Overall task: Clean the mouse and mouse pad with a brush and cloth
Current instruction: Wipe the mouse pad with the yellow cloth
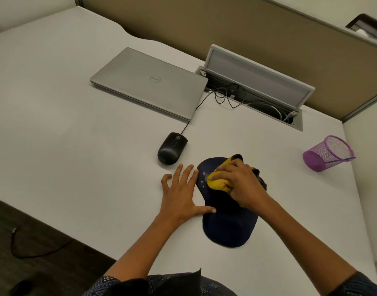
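mouse pad [228, 223] flat on desk [76, 146], crumbs near top-left | right hand [241, 184] fingers clamped on yellow cloth [217, 182], wiping pad | left hand [181, 195] fingers spread, pinning pad edge | tip: sweep crumbs outward, firm pressure | mouse [172, 148] beside, untouched

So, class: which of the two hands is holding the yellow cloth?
The right hand grips the yellow cloth on the mouse pad; the left hand lies flat, empty.

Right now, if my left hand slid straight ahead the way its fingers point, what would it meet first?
Probably the black mouse: the left hand lies flat, fingers aimed roughly toward it, bare desk between them.
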Demonstrator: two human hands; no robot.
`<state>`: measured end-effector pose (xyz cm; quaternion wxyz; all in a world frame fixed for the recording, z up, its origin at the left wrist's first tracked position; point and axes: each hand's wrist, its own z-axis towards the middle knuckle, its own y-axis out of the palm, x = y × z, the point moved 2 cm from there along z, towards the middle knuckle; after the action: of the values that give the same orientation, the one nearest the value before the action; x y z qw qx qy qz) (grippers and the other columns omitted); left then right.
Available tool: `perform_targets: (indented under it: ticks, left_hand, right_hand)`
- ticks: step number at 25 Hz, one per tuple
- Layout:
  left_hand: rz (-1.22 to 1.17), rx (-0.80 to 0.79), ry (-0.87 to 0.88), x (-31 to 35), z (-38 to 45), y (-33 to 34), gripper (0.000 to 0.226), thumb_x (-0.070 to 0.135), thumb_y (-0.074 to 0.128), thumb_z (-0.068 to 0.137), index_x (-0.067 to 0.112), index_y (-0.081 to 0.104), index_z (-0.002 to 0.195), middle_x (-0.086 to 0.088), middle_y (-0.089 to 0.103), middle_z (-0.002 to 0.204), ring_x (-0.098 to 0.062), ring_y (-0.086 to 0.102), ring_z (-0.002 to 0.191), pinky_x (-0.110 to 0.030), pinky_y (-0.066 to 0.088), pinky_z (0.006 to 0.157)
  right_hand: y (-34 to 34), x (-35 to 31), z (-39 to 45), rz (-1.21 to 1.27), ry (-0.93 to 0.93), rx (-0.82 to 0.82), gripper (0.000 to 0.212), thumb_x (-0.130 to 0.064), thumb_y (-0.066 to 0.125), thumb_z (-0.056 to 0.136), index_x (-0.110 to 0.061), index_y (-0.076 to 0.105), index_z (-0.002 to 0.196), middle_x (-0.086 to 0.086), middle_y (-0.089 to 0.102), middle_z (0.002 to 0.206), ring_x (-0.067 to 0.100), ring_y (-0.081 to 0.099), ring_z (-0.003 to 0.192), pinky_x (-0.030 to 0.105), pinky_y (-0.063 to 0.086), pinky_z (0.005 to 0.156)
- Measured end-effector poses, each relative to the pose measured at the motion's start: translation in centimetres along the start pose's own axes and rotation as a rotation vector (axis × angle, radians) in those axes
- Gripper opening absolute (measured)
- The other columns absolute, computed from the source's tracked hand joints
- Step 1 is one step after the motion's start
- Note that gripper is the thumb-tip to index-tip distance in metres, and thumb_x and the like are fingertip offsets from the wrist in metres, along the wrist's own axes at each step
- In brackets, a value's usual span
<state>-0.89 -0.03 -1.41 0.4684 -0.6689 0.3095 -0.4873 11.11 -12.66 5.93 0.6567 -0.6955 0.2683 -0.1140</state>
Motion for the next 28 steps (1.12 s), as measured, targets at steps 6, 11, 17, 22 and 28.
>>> perform_targets:
  ticks: [6, 11, 17, 22, 28]
  left_hand:
    - [-0.007, -0.004, -0.010, 0.3, 0.1, -0.1, 0.118, 0.093, 0.034, 0.055, 0.029, 0.003, 0.149, 0.006, -0.004, 0.157, -0.019, -0.013, 0.143, -0.049, -0.003, 0.110]
    - [0.001, 0.000, -0.009, 0.2, -0.1, 0.0, 0.118, 0.094, 0.033, 0.055, 0.028, 0.004, 0.149, 0.007, -0.003, 0.157, -0.018, -0.012, 0.143, -0.049, -0.001, 0.110]
    - [0.016, -0.011, -0.003, 0.2, 0.0, 0.0, 0.117, 0.093, 0.032, 0.057, 0.027, 0.001, 0.149, 0.005, -0.005, 0.157, -0.019, -0.013, 0.143, -0.050, -0.002, 0.110]
    - [0.004, -0.010, 0.005, 0.2, 0.0, -0.1, 0.117, 0.092, 0.035, 0.058, 0.026, 0.002, 0.149, 0.004, -0.005, 0.158, -0.020, -0.013, 0.143, -0.051, -0.001, 0.111]
    - [-0.006, -0.031, 0.001, 0.3, 0.0, 0.2, 0.117, 0.091, 0.037, 0.058, 0.027, 0.000, 0.149, 0.004, -0.006, 0.157, -0.020, -0.013, 0.143, -0.051, -0.002, 0.110]
  right_hand:
    - [0.0, 0.4, 1.5, 0.256, 0.230, -0.046, 0.076, -0.017, 0.081, 0.061, -0.033, 0.038, 0.122, 0.001, 0.047, 0.122, 0.022, 0.045, 0.112, 0.037, 0.046, 0.092]
    - [-1.0, 2.4, -0.7, 0.361, 0.112, 0.029, 0.066, -0.029, 0.084, 0.058, -0.033, 0.051, 0.115, -0.011, 0.049, 0.121, 0.017, 0.049, 0.112, 0.032, 0.045, 0.091]
    - [0.5, 0.1, 0.9, 0.140, 0.091, 0.032, 0.040, -0.032, 0.075, 0.073, -0.038, 0.061, 0.111, -0.010, 0.053, 0.132, 0.018, 0.045, 0.123, 0.045, 0.041, 0.095]
    - [-0.2, 1.7, 0.8, 0.119, 0.100, 0.029, 0.031, -0.021, 0.072, 0.075, -0.030, 0.066, 0.104, -0.008, 0.061, 0.122, 0.024, 0.050, 0.112, 0.043, 0.045, 0.089]
    - [0.2, -0.4, 1.3, 0.038, -0.029, -0.076, 0.039, -0.014, 0.071, 0.073, -0.032, 0.065, 0.106, -0.012, 0.057, 0.128, 0.021, 0.042, 0.119, 0.041, 0.038, 0.094]
